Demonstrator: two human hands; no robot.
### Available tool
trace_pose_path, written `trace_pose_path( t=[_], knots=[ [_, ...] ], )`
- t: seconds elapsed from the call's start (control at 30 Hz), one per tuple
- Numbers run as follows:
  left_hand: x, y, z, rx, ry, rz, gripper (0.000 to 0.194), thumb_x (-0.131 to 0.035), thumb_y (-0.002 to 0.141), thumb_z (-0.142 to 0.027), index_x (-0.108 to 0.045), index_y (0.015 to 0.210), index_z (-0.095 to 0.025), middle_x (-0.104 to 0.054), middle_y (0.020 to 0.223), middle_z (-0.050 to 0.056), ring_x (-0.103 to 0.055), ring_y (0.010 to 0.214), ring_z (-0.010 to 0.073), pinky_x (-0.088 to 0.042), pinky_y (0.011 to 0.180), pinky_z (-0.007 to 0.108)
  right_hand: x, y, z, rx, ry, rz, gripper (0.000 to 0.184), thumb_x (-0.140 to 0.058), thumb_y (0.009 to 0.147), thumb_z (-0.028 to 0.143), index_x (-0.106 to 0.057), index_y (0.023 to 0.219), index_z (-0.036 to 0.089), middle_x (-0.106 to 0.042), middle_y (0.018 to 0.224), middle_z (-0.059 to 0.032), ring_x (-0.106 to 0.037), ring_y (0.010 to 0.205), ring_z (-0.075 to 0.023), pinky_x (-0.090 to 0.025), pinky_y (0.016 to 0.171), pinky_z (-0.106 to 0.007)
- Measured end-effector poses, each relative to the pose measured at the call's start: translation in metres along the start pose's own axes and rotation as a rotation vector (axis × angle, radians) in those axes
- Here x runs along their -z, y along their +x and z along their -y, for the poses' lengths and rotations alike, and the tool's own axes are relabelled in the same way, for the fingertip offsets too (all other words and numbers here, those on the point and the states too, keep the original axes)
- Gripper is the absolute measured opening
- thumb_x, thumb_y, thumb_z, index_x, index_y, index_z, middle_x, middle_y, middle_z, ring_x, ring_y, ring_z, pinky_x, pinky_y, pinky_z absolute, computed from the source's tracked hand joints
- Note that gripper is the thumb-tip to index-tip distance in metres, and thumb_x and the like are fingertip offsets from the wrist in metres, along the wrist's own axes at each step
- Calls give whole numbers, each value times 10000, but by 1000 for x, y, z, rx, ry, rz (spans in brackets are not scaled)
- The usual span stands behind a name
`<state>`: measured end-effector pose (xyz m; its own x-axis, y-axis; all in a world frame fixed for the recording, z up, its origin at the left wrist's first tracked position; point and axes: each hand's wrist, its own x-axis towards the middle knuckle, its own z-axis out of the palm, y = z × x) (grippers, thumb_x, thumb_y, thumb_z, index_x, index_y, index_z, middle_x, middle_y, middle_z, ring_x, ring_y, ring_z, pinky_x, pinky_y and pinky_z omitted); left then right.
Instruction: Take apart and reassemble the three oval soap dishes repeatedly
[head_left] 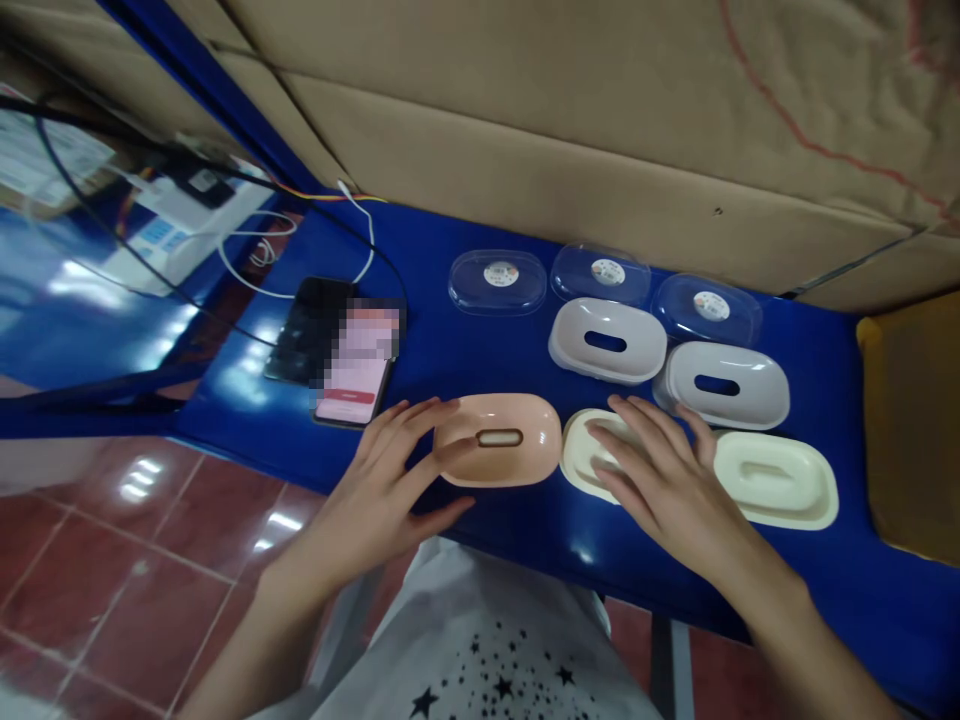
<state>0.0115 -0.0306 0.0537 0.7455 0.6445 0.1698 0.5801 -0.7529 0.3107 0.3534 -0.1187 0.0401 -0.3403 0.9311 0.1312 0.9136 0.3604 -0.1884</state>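
A peach oval soap dish (536, 445) with a slot in its middle lies on the blue table. My left hand (397, 465) is at its left end, fingers spread, one reaching over the inside and the thumb held apart in front. Over a cream oval tray (581, 455) is my right hand (660, 470), fingers apart and partly hiding it; whether they press on it I cannot tell. A second cream tray (787, 485) with a raised middle lies right of that hand. Behind are two pale grey slotted dishes, one on the left (570, 345) and one on the right (761, 390).
Three clear lids with round labels, left (469, 290), middle (566, 270) and right (675, 310), line the table's back. Two phones, one dark (304, 335) and one lit (352, 385), lie left near cables. Cardboard (525, 150) walls the back; a yellowish-brown box (911, 430) stands right.
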Motion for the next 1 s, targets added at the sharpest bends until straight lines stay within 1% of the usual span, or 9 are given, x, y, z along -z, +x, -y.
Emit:
trace_pose_path(
  t=[0.17, 0.3, 0.4, 0.47, 0.6, 0.73, 0.8, 0.9, 1.0],
  knots=[
    [-9, -10, 5, -11, 105, -68, 342, -719, 980, -169, -621, 1301, -240, -621, 1502, 184, -615, 1389, 374, -499, 1176, 655, -2, 0, 2, 6, 13, -2, 379, -559, 1108, 319, -611, 1472, 227, -558, 1638, -159, -498, 1517, -351, -257, 1274, -637],
    [-10, -7, 10, -48, 182, -111, 332, -698, 999, -158, -602, 1309, -230, -668, 1450, 181, -667, 1326, 351, -527, 1146, 627, -5, -1, -3, 5, -12, -16, 381, -556, 1111, 323, -599, 1476, 220, -549, 1638, -178, -517, 1498, -355, -268, 1262, -638],
    [-10, -6, 13, -47, 209, -132, 322, -681, 1012, -164, -601, 1315, -242, -690, 1418, 165, -688, 1300, 336, -545, 1130, 601, -7, -1, -9, -6, -34, -40, 385, -568, 1104, 316, -592, 1476, 221, -544, 1638, -183, -526, 1486, -355, -299, 1247, -615],
    [-11, -6, 14, -37, 213, -136, 328, -674, 1012, -158, -604, 1319, -251, -696, 1414, 151, -690, 1302, 328, -537, 1142, 590, -7, -1, -13, -12, -34, -42, 391, -577, 1099, 326, -591, 1478, 232, -545, 1638, -175, -535, 1478, -354, -323, 1238, -598],
    [-15, -5, 12, -29, 202, -147, 371, -685, 988, -125, -615, 1338, -228, -701, 1418, 158, -688, 1304, 334, -495, 1175, 590, -4, -2, -19, -35, -23, -47, 402, -576, 1096, 338, -589, 1485, 239, -552, 1622, -177, -549, 1462, -363, -368, 1208, -593],
    [-19, -2, 12, -15, 161, -153, 394, -687, 969, -99, -631, 1336, -231, -706, 1419, 142, -682, 1311, 323, -455, 1204, 565, -1, -2, -20, -40, -17, -70, 423, -583, 1090, 313, -578, 1506, 237, -561, 1616, -174, -560, 1447, -368, -391, 1192, -590],
    [-19, 1, 11, -24, 153, -155, 359, -683, 978, -115, -631, 1315, -231, -703, 1422, 146, -675, 1320, 327, -446, 1206, 571, 1, -1, -16, -11, -14, -79, 410, -592, 1087, 297, -585, 1493, 238, -571, 1611, -166, -568, 1440, -355, -396, 1191, -574],
    [-18, 5, 8, -35, 138, -151, 305, -695, 993, -191, -628, 1287, -239, -688, 1436, 155, -664, 1332, 340, -441, 1200, 600, 3, 0, -9, 49, -10, -74, 377, -598, 1085, 262, -600, 1461, 233, -593, 1592, -160, -585, 1419, -334, -404, 1187, -556],
    [-18, 10, 1, -70, 130, -153, 308, -717, 999, -229, -637, 1296, -239, -689, 1432, 162, -665, 1326, 345, -441, 1189, 617, 4, 1, -3, 88, -11, -77, 380, -609, 1078, 231, -600, 1458, 213, -611, 1571, -165, -586, 1414, -327, -402, 1195, -555]
  ],
)
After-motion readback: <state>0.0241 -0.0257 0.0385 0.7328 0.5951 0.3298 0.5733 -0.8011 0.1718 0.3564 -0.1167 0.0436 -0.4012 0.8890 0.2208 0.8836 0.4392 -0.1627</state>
